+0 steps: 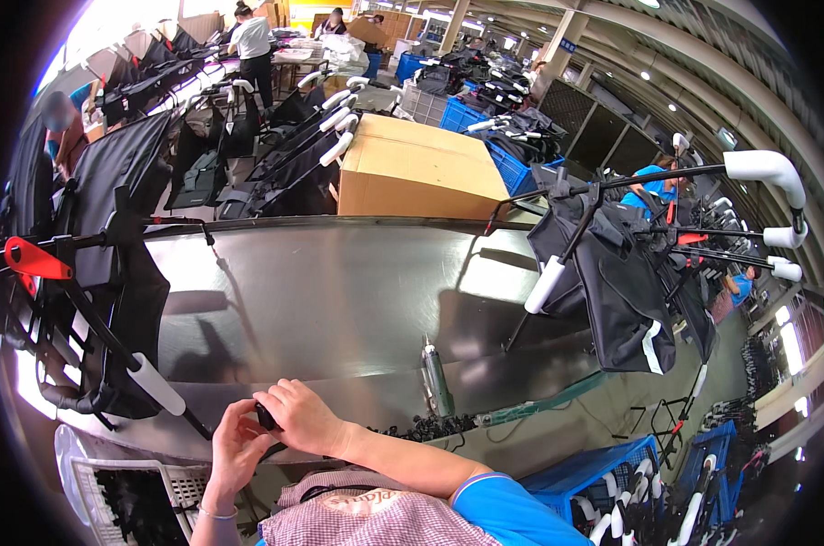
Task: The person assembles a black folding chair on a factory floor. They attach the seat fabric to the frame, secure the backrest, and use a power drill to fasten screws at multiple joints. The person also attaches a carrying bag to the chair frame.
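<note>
My left hand point(235, 448) and my right hand point(301, 419) meet over the near edge of a metal table, at its left part. A small black part point(265, 417) shows between them; its kind I cannot make out. Both hands have curled fingers closed around it, the right from above, the left from the side. To the left stands a folding frame with black fabric point(112, 273), a red lever point(37, 258) and a white grip point(155, 384) close to my left hand. A green power screwdriver point(437, 380) lies on the table, right of my hands.
The shiny metal table point(339, 291) spans the middle. Small black parts point(430, 426) lie at its near edge. A black fabric frame point(612, 291) hangs over its right side. A cardboard box point(421, 168) stands behind, a white basket point(125, 464) lower left, a blue crate point(557, 473) lower right.
</note>
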Demonstrator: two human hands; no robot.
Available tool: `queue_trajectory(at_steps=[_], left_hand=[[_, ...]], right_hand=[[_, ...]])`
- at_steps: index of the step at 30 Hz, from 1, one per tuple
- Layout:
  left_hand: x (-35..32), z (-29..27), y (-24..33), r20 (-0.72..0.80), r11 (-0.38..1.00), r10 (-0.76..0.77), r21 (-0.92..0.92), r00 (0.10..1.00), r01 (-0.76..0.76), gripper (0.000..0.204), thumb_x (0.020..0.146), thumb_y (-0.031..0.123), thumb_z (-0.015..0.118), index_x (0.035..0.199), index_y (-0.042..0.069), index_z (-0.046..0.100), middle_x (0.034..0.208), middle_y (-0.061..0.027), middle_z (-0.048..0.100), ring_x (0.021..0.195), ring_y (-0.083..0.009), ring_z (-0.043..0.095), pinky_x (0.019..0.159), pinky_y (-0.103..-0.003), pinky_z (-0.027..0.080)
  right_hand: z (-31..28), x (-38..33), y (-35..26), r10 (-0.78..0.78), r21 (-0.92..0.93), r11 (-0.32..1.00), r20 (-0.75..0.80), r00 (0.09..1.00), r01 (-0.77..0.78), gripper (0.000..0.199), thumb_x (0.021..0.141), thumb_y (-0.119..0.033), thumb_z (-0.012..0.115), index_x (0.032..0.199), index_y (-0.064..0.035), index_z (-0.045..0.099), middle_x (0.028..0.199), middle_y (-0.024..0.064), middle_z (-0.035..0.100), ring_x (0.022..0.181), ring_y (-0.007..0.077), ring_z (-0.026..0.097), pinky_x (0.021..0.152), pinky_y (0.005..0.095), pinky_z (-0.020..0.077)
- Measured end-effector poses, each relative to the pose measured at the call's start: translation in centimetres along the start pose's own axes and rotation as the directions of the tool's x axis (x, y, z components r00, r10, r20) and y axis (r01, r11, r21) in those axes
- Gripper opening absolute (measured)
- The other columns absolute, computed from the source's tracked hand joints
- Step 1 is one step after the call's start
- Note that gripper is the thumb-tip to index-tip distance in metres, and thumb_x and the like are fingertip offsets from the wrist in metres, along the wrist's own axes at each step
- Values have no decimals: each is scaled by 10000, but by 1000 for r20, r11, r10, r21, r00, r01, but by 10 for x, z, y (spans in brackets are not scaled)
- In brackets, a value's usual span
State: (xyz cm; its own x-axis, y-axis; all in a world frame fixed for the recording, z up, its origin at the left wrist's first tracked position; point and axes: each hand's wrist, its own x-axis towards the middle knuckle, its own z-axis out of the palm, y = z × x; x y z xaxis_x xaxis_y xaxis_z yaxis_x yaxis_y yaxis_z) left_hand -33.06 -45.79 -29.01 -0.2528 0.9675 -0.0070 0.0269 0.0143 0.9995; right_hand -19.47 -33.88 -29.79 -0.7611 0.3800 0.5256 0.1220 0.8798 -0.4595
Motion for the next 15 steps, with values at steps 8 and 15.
queue_trajectory(at_steps=[8,15], left_hand=[[12,7,-4,-12,997,34,-74,999,-35,487,727,-115,672,1161,4,484,986,-51,602,864,-104,595,704,-225,523],[19,16,-4,-98,926,103,-353,990,-131,478,711,72,804,1100,42,528,969,-2,604,861,-81,579,736,-208,488]], right_hand=[[-18,-4,-2,194,408,889,79,978,-209,531,718,-47,700,1206,11,502,921,168,586,871,323,576,802,391,482],[-28,-6,9,96,260,963,-87,992,-71,228,673,-93,733,863,-8,640,855,99,577,842,273,558,748,368,487]])
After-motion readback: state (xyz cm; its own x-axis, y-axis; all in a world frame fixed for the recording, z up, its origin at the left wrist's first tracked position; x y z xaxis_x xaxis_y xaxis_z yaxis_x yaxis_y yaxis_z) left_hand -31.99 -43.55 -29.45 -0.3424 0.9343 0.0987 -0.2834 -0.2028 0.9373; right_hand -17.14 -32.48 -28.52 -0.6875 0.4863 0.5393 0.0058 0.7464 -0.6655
